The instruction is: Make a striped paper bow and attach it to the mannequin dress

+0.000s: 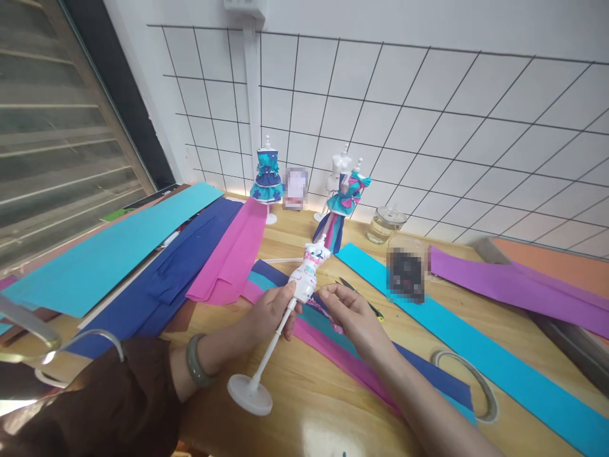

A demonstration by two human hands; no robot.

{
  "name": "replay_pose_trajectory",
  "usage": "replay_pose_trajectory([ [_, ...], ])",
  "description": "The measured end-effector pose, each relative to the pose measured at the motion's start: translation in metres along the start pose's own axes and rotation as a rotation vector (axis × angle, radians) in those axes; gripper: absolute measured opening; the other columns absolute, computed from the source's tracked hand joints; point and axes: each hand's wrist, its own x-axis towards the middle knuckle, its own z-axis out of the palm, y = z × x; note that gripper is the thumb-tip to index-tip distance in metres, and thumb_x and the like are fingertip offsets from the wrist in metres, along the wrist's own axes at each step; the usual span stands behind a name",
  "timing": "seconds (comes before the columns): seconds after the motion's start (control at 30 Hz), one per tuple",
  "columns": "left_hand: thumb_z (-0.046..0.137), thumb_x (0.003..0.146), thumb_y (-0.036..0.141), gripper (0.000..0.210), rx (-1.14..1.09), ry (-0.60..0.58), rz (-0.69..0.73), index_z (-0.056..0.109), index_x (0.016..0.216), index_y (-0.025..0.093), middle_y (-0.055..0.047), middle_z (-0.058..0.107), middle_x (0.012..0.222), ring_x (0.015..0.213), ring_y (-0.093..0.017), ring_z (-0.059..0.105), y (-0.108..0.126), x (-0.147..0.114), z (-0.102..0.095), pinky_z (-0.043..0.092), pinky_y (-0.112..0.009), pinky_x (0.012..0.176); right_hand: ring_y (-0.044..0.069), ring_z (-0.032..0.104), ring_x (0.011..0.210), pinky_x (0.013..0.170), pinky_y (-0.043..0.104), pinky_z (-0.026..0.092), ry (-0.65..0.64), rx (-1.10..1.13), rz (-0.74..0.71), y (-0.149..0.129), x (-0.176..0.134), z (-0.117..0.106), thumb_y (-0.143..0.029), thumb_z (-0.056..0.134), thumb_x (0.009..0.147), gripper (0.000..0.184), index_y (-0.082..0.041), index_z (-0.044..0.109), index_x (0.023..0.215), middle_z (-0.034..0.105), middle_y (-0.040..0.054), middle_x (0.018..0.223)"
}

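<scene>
My left hand (273, 311) is closed around the lower body of a small white dress-form mannequin (310, 263). The mannequin leans, its round base toward me at lower left, and pink and teal patterned bits cover its torso. Beside its hip, the fingers of my right hand (351, 312) are pinched together at a narrow pink-and-white patterned strip (327, 313). Where the strip meets the mannequin is partly hidden by my fingers. Below both hands lie layered crepe paper strips (328, 355) in pink, teal and dark blue. Scissors (377, 312) rest behind my right hand, partly covered.
Two dressed mannequins (268, 174) (349, 193) and a plain white one (339, 166) stand by the wall. Crepe sheets (118, 241) spread left; a long blue strip (476, 336) and purple paper (514, 282) lie right. A tape roll (490, 397) and glass cup (384, 225) stand nearby.
</scene>
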Motion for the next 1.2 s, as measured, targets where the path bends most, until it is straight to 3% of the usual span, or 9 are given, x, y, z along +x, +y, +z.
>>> replay_pose_trajectory([
  [0.17,0.026,0.085,0.052,0.048,0.049,0.038,0.059,0.047,0.063,0.016,0.003,0.046,0.045,0.04,-0.01,0.046,-0.001,-0.001,0.002,0.039,-0.023,0.045,0.006,0.027,0.036,0.037,0.021,0.02,-0.113,-0.119,0.024,0.0,-0.003,0.003,-0.054,0.057,0.069,0.037,-0.017,0.057,0.068,0.036,-0.0078,0.043],
  [0.37,0.029,0.084,0.052,0.045,0.091,0.059,0.06,0.045,0.063,0.016,0.003,0.047,0.047,0.043,-0.01,0.047,0.003,-0.002,0.002,0.039,-0.023,0.046,0.005,0.021,0.04,0.04,0.022,0.014,-0.104,-0.146,-0.041,-0.002,-0.009,0.007,-0.049,0.056,0.072,0.035,-0.016,0.055,0.062,0.03,-0.0077,0.044],
  [0.57,0.034,0.083,0.051,0.041,0.17,0.06,0.114,0.047,0.068,0.015,0.002,0.048,0.048,0.044,-0.01,0.047,0.004,-0.003,-0.002,0.038,-0.021,0.046,0.005,0.023,0.036,0.042,0.023,0.019,-0.168,0.16,0.074,-0.009,-0.011,-0.003,-0.039,0.063,0.068,0.024,-0.016,0.057,0.061,0.033,-0.0083,0.037],
  [0.73,0.029,0.081,0.057,0.047,-0.07,0.101,-0.016,0.048,0.07,0.015,0.002,0.047,0.044,0.037,-0.012,0.047,-0.001,0.006,-0.009,0.039,-0.023,0.039,0.005,0.02,0.036,0.045,0.024,0.022,-0.159,0.35,-0.003,-0.023,-0.013,-0.022,-0.036,0.063,0.07,0.025,-0.017,0.053,0.056,0.028,-0.0091,0.035],
  [0.87,0.024,0.081,0.055,0.05,-0.312,-0.089,-0.115,0.05,0.065,0.015,0.001,0.045,0.039,0.034,-0.014,0.047,-0.002,0.008,-0.008,0.04,-0.026,0.037,0.006,0.026,0.041,0.044,0.024,0.021,-0.153,0.153,-0.085,-0.02,-0.011,-0.024,-0.045,0.052,0.079,0.045,-0.017,0.041,0.046,0.031,-0.006,0.041],
  [0.93,0.027,0.081,0.053,0.047,-0.43,-0.195,-0.15,0.05,0.062,0.016,0.001,0.043,0.039,0.034,-0.014,0.045,-0.003,0.008,-0.005,0.04,-0.027,0.036,0.008,0.033,0.046,0.047,0.023,0.027,-0.155,0.06,-0.112,-0.017,-0.01,-0.021,-0.045,0.05,0.081,0.038,-0.016,0.051,0.055,0.039,-0.0044,0.047],
  [1.0,0.029,0.08,0.051,0.046,-0.522,-0.234,-0.16,0.05,0.061,0.016,0.001,0.042,0.039,0.035,-0.014,0.044,-0.003,0.008,-0.004,0.041,-0.027,0.038,0.01,0.042,0.054,0.053,0.024,0.034,-0.163,0.038,-0.116,-0.017,-0.011,-0.019,-0.043,0.052,0.08,0.028,-0.017,0.062,0.081,0.046,-0.0029,0.056],
  [1.1,0.028,0.081,0.049,0.045,-0.627,-0.195,-0.116,0.051,0.063,0.015,-0.002,0.051,0.051,0.045,-0.014,0.051,-0.001,0.01,-0.004,0.042,-0.027,0.043,0.012,0.052,0.063,0.062,0.028,0.041,-0.201,0.058,-0.091,-0.017,-0.011,-0.017,-0.039,0.052,0.08,0.04,-0.019,0.054,0.115,0.056,-0.0002,0.067],
  [1.2,0.033,0.082,0.041,0.036,-0.767,-0.145,-0.049,0.048,0.063,0.014,-0.007,0.058,0.074,0.064,-0.016,0.056,0.004,0.011,-0.007,0.044,-0.026,0.052,0.014,0.056,0.069,0.068,0.03,0.043,-0.233,0.074,-0.048,-0.014,-0.01,-0.015,-0.037,0.051,0.081,0.045,-0.019,0.047,0.123,0.062,0.0029,0.076],
])
